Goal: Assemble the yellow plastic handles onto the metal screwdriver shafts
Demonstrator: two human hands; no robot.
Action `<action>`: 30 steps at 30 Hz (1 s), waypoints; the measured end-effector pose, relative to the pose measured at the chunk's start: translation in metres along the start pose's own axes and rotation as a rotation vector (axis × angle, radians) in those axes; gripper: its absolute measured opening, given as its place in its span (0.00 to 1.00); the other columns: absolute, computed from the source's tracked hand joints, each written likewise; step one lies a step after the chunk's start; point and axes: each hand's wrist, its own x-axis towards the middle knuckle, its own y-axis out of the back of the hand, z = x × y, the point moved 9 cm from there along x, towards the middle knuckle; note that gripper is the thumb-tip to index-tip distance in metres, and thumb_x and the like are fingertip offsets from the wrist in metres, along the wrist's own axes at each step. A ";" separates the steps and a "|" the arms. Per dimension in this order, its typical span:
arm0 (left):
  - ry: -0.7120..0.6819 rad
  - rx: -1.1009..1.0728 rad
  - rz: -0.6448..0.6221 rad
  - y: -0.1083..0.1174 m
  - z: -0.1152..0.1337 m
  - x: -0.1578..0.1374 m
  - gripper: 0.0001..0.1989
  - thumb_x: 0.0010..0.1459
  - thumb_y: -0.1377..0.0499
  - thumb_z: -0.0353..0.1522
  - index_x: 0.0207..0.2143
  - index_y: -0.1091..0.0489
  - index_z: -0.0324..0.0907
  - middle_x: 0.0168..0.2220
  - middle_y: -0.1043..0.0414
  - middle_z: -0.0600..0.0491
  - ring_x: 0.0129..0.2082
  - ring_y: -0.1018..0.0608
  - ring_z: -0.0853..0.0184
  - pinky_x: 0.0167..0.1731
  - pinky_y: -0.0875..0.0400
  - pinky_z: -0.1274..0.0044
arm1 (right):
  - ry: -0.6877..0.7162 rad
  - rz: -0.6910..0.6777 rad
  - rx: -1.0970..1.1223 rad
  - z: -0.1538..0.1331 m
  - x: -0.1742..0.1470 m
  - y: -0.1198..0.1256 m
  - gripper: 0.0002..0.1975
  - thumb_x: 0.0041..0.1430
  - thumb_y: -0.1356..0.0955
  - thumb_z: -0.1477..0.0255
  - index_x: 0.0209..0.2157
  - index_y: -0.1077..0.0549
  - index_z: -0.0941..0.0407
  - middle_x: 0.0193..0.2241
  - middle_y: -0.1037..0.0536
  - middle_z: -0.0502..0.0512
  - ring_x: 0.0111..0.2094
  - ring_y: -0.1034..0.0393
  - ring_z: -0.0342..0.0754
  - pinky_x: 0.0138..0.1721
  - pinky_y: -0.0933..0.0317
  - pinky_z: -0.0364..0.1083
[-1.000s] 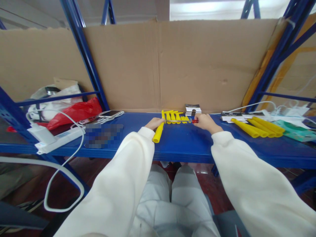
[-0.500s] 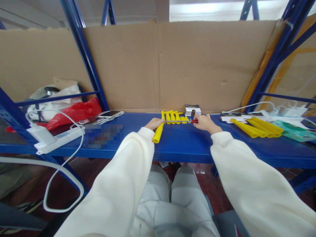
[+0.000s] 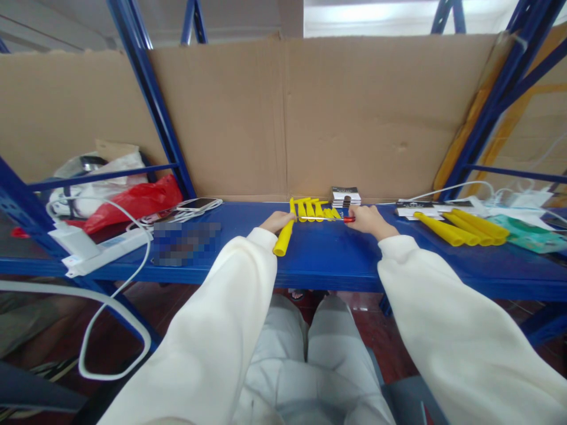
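Observation:
My left hand point(image 3: 277, 221) is closed around the narrower upper part of a yellow tapered plastic tube point(image 3: 283, 241), whose wide end points toward me. A screwdriver with a red handle point(image 3: 349, 219) is gripped in my right hand point(image 3: 370, 221). Its thin metal shaft runs left, level with the shelf, and its tip meets the yellow tube at my left fingers; the exact contact is too small to make out. Just behind the shaft lie several yellow plastic parts point(image 3: 310, 208) in a row, with smaller yellow pieces point(image 3: 331, 213) at their right.
A stack of black-and-white cards point(image 3: 346, 196) stands against the cardboard wall point(image 3: 354, 118). Several yellow tubes point(image 3: 478, 227) lie on the right beside a green packet point(image 3: 529, 234). On the left are a power strip point(image 3: 108, 252), cables, a phone point(image 3: 197, 204) and a red bag point(image 3: 135, 203).
Both hands stay in nearly the same place. The right hand and the screwdriver handle have shifted very slightly, while the yellow tube is still.

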 end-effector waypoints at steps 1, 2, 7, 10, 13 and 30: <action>-0.001 0.000 -0.001 0.000 0.000 0.000 0.10 0.64 0.43 0.27 0.29 0.26 0.36 0.14 0.33 0.56 0.13 0.30 0.70 0.19 0.33 0.81 | -0.003 -0.004 0.003 0.000 0.000 0.000 0.11 0.58 0.35 0.68 0.42 0.26 0.55 0.38 0.18 0.62 0.40 0.25 0.58 0.42 0.44 0.50; -0.002 0.000 -0.001 0.000 0.001 -0.001 0.10 0.64 0.43 0.27 0.30 0.26 0.36 0.14 0.33 0.56 0.14 0.29 0.70 0.19 0.33 0.80 | -0.003 -0.006 0.008 0.000 0.000 -0.001 0.12 0.58 0.35 0.68 0.41 0.25 0.54 0.38 0.17 0.62 0.41 0.25 0.58 0.43 0.44 0.51; -0.001 0.003 0.009 0.000 0.002 -0.003 0.09 0.63 0.43 0.27 0.32 0.25 0.35 0.14 0.32 0.57 0.14 0.29 0.70 0.20 0.32 0.80 | 0.020 -0.026 0.009 0.002 0.003 -0.006 0.10 0.56 0.35 0.68 0.37 0.24 0.54 0.38 0.17 0.60 0.43 0.25 0.59 0.45 0.45 0.53; 0.003 0.000 0.011 0.000 0.002 -0.004 0.09 0.63 0.43 0.27 0.32 0.25 0.35 0.14 0.33 0.57 0.13 0.30 0.70 0.19 0.32 0.80 | 0.028 -0.035 -0.006 0.001 0.002 -0.007 0.09 0.55 0.34 0.68 0.35 0.24 0.54 0.38 0.17 0.61 0.44 0.25 0.59 0.44 0.44 0.52; -0.004 0.000 -0.004 -0.001 0.003 -0.003 0.09 0.63 0.44 0.27 0.31 0.26 0.35 0.13 0.33 0.56 0.13 0.30 0.70 0.19 0.33 0.80 | 0.014 -0.019 -0.018 0.001 0.001 -0.003 0.09 0.58 0.34 0.67 0.38 0.24 0.55 0.39 0.17 0.62 0.43 0.24 0.59 0.42 0.42 0.51; 0.000 0.008 0.011 0.001 0.000 0.000 0.08 0.61 0.42 0.28 0.33 0.24 0.35 0.14 0.32 0.56 0.15 0.28 0.69 0.18 0.34 0.81 | 0.010 -0.029 0.017 0.005 0.003 -0.005 0.10 0.55 0.33 0.68 0.38 0.25 0.55 0.37 0.17 0.61 0.42 0.24 0.59 0.46 0.44 0.53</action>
